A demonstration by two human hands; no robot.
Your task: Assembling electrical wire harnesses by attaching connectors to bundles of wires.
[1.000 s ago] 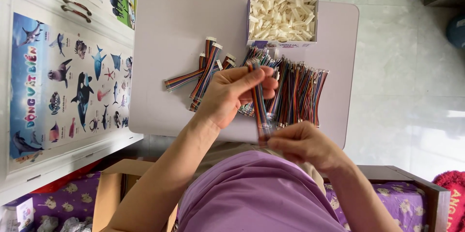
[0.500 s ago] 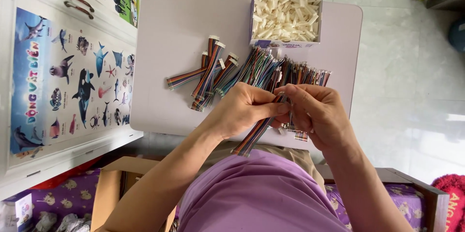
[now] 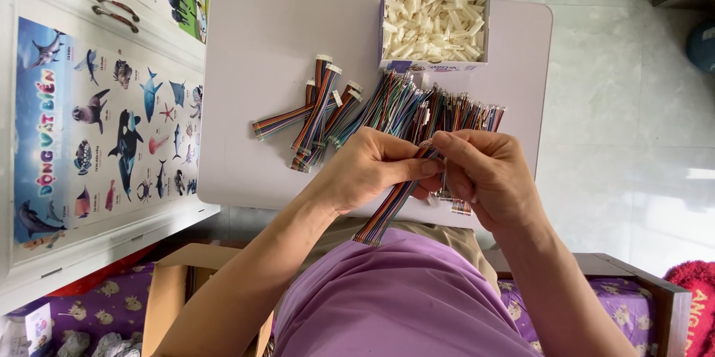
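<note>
Multicoloured finished cables [image 3: 313,115] lie left of the loose wire pile [image 3: 439,107]. Just below that pile, the left hand [image 3: 372,171] pinches a rainbow ribbon cable [image 3: 387,208] near its upper end, and the right hand [image 3: 484,174] closes its fingertips on the same end. This cable looks light and floppy; better to grip it near the tip. A box of white connectors [image 3: 436,25] stands above the pile.

White box [image 3: 436,66] at table's far edge; blue sea-animal poster [image 3: 97,126] on left.
</note>
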